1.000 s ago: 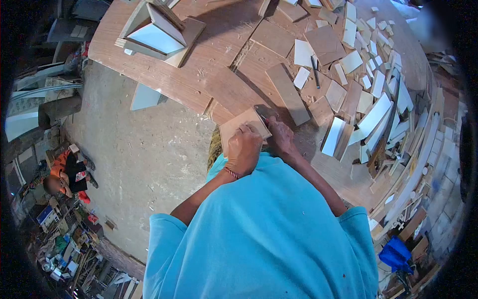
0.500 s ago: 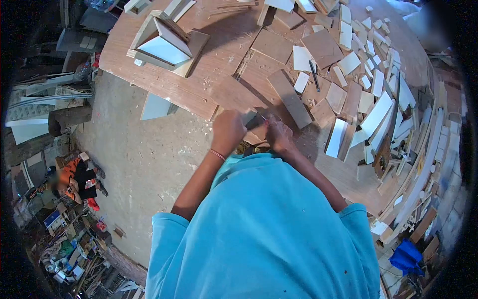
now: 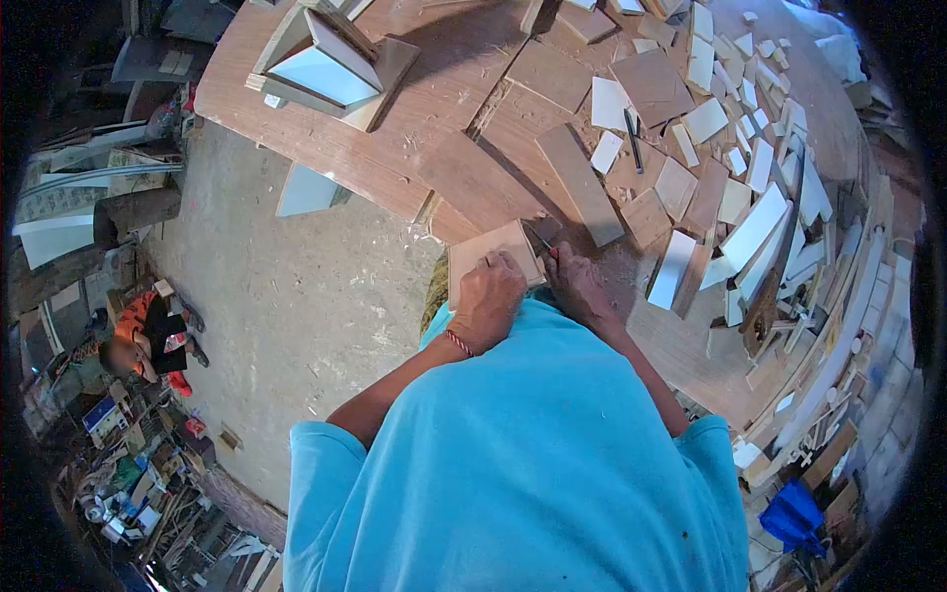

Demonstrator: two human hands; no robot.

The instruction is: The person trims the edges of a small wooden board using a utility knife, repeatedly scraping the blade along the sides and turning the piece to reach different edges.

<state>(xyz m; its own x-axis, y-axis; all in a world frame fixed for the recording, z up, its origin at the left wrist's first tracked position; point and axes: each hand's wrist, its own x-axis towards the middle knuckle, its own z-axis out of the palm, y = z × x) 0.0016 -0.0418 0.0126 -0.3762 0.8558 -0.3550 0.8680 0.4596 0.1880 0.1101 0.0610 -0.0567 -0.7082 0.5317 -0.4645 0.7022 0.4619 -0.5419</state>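
My left hand (image 3: 490, 298) is closed on a small square wooden board (image 3: 483, 249), fingers lying over its pale face, close in front of my body. Its far corner overlaps a brown plank (image 3: 472, 185) on the bench. My right hand (image 3: 582, 286) grips a thin tool with a red handle (image 3: 552, 253). The tool's narrow dark end points up and left, right by the board's right edge. Most of the handle is hidden in the fingers, and I cannot tell the tool's exact kind.
On the wooden bench (image 3: 395, 163) stands an angled wooden assembly (image 3: 330, 74) at the left. Many board offcuts (image 3: 651, 89) spread across the right, with a black pen (image 3: 632, 140) among them. A person (image 3: 143, 331) sits low at the far left, near cluttered scrap. A blue bag (image 3: 792, 515) lies lower right.
The board has turned so its broad pale face shows. My left hand has moved right and down onto that face, while my right hand has shifted slightly right and down with the tool.
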